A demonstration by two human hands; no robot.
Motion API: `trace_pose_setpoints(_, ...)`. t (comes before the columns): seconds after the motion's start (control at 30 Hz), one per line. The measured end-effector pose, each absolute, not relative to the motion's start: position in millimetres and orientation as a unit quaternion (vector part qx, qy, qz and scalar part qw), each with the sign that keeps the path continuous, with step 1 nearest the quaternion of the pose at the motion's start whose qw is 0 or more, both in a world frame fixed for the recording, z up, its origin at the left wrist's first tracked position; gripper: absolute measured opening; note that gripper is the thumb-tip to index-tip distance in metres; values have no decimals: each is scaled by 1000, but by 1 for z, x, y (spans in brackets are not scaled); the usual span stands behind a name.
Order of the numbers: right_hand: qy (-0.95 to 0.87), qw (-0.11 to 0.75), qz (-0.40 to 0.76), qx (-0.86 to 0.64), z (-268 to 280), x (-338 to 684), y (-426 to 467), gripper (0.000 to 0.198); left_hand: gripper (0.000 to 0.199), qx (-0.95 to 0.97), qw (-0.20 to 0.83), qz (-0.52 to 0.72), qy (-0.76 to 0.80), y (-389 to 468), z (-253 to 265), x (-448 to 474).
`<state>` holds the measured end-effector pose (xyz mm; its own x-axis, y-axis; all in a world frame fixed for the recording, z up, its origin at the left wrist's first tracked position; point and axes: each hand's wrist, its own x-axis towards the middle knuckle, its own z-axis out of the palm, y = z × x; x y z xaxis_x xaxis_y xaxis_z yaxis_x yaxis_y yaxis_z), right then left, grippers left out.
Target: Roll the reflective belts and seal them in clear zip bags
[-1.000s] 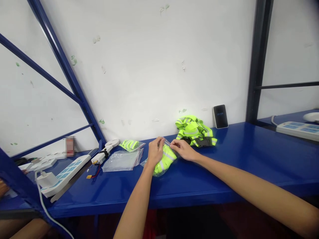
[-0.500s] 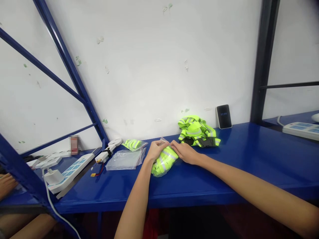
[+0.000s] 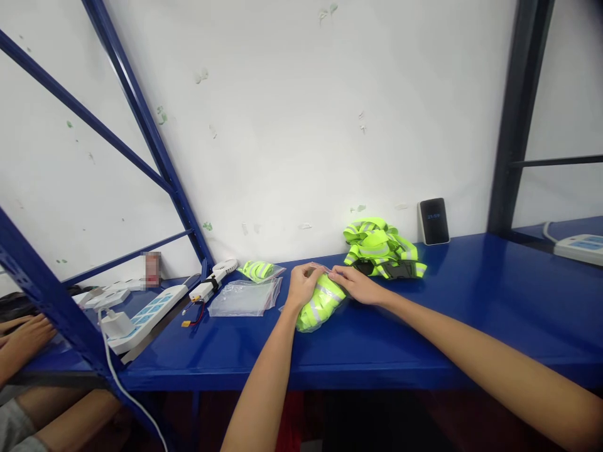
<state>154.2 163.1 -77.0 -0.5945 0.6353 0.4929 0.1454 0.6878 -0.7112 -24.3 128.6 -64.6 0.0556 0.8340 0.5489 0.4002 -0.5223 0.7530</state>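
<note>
A clear zip bag [image 3: 321,307] with a folded neon-yellow reflective strap inside rests on the blue table in front of me. My left hand [image 3: 303,285] pinches the bag's top edge at its left side. Closed on the same edge, to the right, is my right hand [image 3: 357,284]. Behind it lies a loose heap of neon-yellow reflective straps [image 3: 377,242] with black buckles. To the left are flat clear zip bags [image 3: 245,298], and behind them sits another bagged yellow strap [image 3: 257,270].
A white handheld fan [image 3: 223,269] and a white box with wires [image 3: 202,290] lie left of the bags. A dark-screened clock [image 3: 434,221] leans at the wall. Beyond the blue post is a power strip [image 3: 151,317]; another person's hand [image 3: 28,342] is at far left.
The whole view has shifted, so things appear slightly farther right. My right hand has moved slightly along the bag's top edge; both hands keep hold of the bag.
</note>
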Motion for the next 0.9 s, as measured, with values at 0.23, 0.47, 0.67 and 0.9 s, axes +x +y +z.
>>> trace_pose_setpoints(0.23,-817,358,361,-272,-82,155,169,44,34,708,137,481,500,129,-63,-20)
trace_pose_setpoints(0.47,-838,402,216,-298,-82,151,165,48,35,724,137,477,479,128,-65,-18)
trace_pose_setpoints(0.67,-833,437,193,-280,-89,144,164,46,26,707,23,532,466,119,-59,-20)
trace_pose_setpoints(0.9,-725,569,152,-358,-47,111,200,51,25,655,-235,551,461,113,-61,-21)
